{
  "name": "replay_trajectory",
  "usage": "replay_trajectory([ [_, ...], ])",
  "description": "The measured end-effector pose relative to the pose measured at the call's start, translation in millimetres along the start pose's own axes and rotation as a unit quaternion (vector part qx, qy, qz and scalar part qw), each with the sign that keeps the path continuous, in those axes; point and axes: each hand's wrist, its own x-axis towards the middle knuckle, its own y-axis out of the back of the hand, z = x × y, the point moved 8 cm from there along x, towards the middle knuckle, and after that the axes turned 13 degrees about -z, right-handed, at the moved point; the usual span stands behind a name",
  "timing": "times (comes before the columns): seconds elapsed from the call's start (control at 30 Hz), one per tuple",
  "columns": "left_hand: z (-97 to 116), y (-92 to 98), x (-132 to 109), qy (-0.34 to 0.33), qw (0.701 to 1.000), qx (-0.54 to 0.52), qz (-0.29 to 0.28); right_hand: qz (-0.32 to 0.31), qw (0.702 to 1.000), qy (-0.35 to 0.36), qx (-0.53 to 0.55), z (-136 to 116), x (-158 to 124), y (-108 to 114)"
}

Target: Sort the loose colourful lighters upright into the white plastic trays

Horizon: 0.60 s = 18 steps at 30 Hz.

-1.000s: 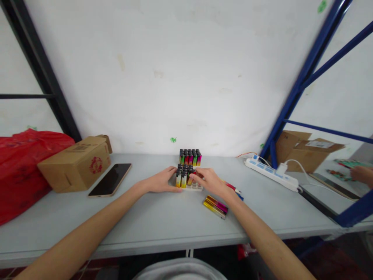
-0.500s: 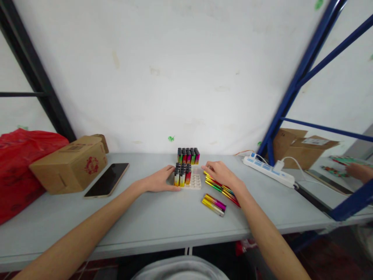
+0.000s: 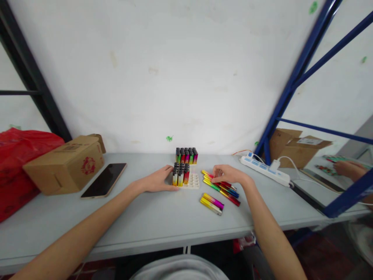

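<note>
My left hand (image 3: 157,180) grips the left end of a white tray with round holes (image 3: 194,182), thumb along its front and fingers behind. Upright lighters with black tops (image 3: 180,175) fill the tray's left part; the right part shows bare holes. Over on the right, my right hand (image 3: 229,174) curls its fingers and thumb onto a lighter at the top of a loose pile of shiny yellow, red, green and blue lighters (image 3: 220,188); the fingers partly hide it. Nearer the front edge lie two more lighters (image 3: 212,204), side by side.
Behind the tray stands a block of upright lighters (image 3: 186,155). To the left are a phone (image 3: 105,181), a cardboard box (image 3: 65,165) and a red bag (image 3: 26,171). A white power strip (image 3: 265,170) lies right, by a blue frame (image 3: 285,93); beyond it is another person's hand (image 3: 348,170).
My right hand has moved a little right, from the pile's upper left end onto its top, uncovering more lighter ends. My left hand stays at the tray. The view has shifted slightly.
</note>
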Motion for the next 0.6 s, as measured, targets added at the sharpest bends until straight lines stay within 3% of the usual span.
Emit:
replay_trajectory([
  [0.13, -1.2, -0.9, 0.7, 0.016, 1.0, 0.001, -0.005, 0.024, 0.997, -0.043, -0.054, 1.2, 4.6, -3.2],
  [0.3, 2.3, -0.7, -0.3, 0.023, 1.0, 0.007, -0.015, 0.034, 0.996, -0.075, -0.038, 8.7, 7.2, -2.9],
  [0.4, 4.3, 0.2, -0.6, 0.015, 1.0, 0.004, -0.012, 0.045, 0.996, -0.07, -0.017, 8.1, 5.8, 0.8],
  [0.6, 3.8, 0.1, -0.2, 0.01, 1.0, 0.009, -0.01, 0.131, 0.991, -0.024, -0.024, -5.3, -3.0, 23.8],
])
